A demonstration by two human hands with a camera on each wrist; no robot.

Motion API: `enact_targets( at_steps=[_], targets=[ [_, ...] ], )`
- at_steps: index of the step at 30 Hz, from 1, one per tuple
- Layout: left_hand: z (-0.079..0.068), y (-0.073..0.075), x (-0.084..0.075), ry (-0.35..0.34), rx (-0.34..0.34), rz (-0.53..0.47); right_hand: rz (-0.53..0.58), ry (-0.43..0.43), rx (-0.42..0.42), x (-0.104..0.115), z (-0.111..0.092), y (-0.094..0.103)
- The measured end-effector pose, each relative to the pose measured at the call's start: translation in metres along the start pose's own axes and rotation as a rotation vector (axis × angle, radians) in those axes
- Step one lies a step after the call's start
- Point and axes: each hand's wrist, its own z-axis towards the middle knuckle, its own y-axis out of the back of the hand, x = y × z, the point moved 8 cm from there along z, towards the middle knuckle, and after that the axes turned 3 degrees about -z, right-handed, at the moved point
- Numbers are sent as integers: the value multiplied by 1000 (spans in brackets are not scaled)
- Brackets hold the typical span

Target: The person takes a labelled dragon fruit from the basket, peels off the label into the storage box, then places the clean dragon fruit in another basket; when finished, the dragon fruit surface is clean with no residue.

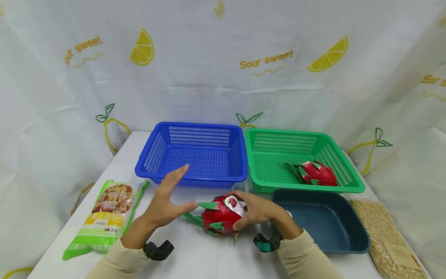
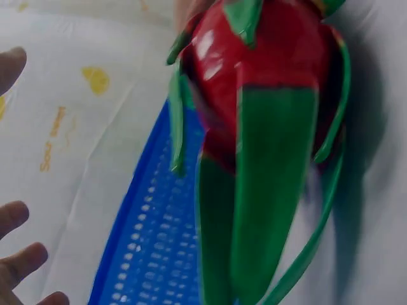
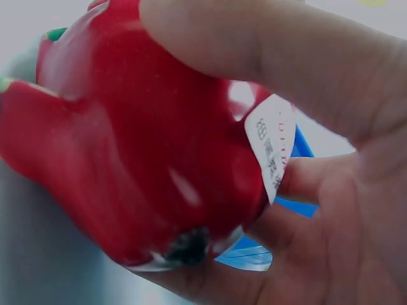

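Observation:
A red dragon fruit [image 1: 219, 220] with green leaf tips and a white sticker is in front of the blue basket in the head view. My right hand [image 1: 256, 211] grips its right end, the thumb on the near side and the fingers curled round the far side. The right wrist view shows the thumb pressed on the red skin of the dragon fruit [image 3: 152, 146]. My left hand [image 1: 170, 201] is spread beside the leafy end, holding nothing. In the left wrist view, the fingers [image 2: 22, 264] stand apart from the dragon fruit [image 2: 273, 51].
The blue basket [image 1: 191, 179] stands at the back left. Beside it, the green basket [image 1: 271, 170] holds another dragon fruit [image 1: 318, 173]. A dark blue tub [image 1: 324, 224] sits at right, next to a bag of grain [image 1: 386, 236]. A green food packet [image 1: 104, 217] lies at left.

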Motion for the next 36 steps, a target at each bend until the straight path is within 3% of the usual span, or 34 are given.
enact_targets(
  at_steps=[5,9,24,30,36],
  targets=[
    [-3,-36,4,113,154,-64,-49,-2,-10,-5,-2,3],
    [-3,-54,7,174,235,-98,-46,12,-6,-9,-2,3],
    [8,-93,20,319,471,-76,-10,41,33,-9,1,6],
    [9,-110,26,331,589,0,6,69,57,-7,2,7],
    [9,-118,27,336,623,7,43,89,93,-4,-1,10]
  ],
)
